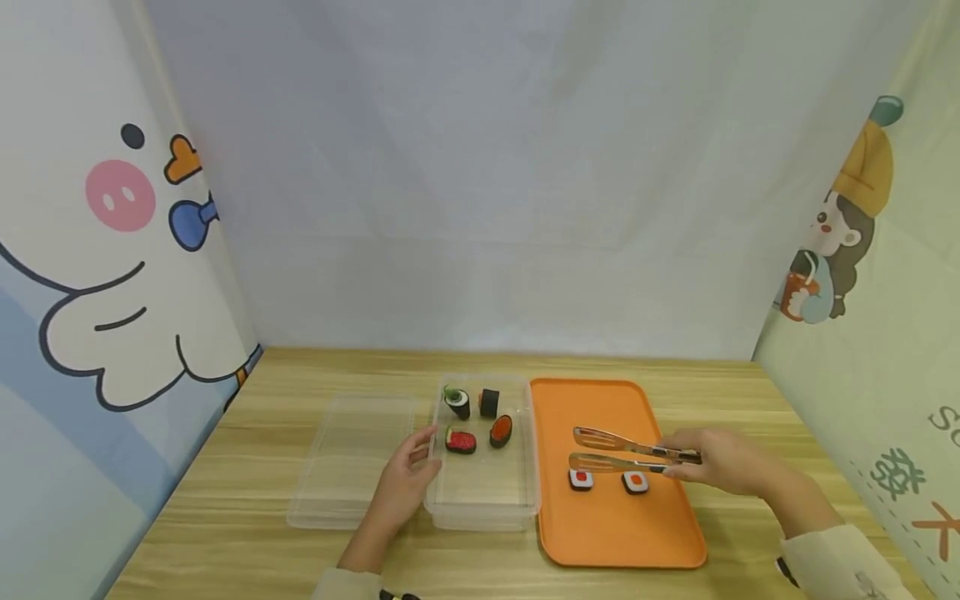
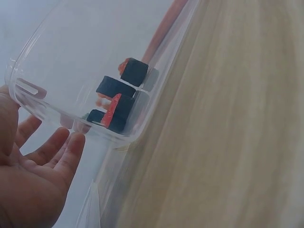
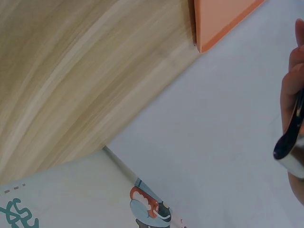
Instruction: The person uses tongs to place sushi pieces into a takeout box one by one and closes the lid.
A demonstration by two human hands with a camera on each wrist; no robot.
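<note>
My right hand [image 1: 712, 460] grips metal tongs [image 1: 615, 440] by their dark handle ends. The tongs' arms are spread apart over the orange tray [image 1: 622, 533], with nothing between them. Two white-and-black sushi rolls, one with a red centre [image 1: 581, 479] and one with an orange centre [image 1: 636, 482], lie on the tray near the tongs' lower arm. At the left rim of a clear plastic box [image 1: 480, 507], my left hand [image 1: 402, 482] touches the side with loosely spread fingers [image 2: 71, 152]. Inside are a cone-shaped hand roll [image 1: 459, 403], a dark-wrapped roll [image 1: 489, 403], and red-topped [image 1: 460, 441] and orange-topped [image 1: 501, 431] sushi.
A flat clear lid [image 1: 352, 462] lies on the wooden table [image 1: 225, 500] left of the box. The tray stands right beside the box on its other side. Behind the table hangs a pale curtain [image 1: 480, 250], and printed cloths [image 1: 862, 375] flank both sides.
</note>
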